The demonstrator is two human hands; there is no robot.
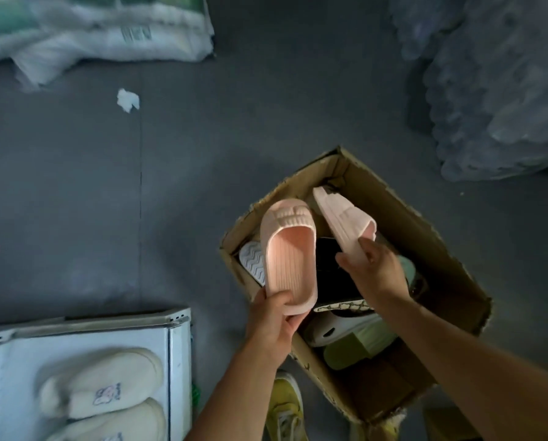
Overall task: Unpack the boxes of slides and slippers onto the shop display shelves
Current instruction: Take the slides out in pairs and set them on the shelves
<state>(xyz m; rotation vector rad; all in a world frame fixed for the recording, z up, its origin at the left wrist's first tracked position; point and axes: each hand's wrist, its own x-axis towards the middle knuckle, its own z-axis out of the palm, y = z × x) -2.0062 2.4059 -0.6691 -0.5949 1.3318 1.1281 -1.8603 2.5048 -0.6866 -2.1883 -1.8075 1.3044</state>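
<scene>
A cream slipper pair [102, 393] already sits on the white display shelf [179, 354] at lower left. The left hand [274, 316] grips one pink slide [288, 256] by its heel; the right hand [373, 265] pinches its mate [346, 219]. Both slides are above the cardboard box [441, 249], which looks well stocked, so I judge much unpacking remains.

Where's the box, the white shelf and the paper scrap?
box [425, 237]: head view, right wall.
white shelf [179, 354]: head view, right edge.
paper scrap [127, 99]: head view, its middle.
</scene>
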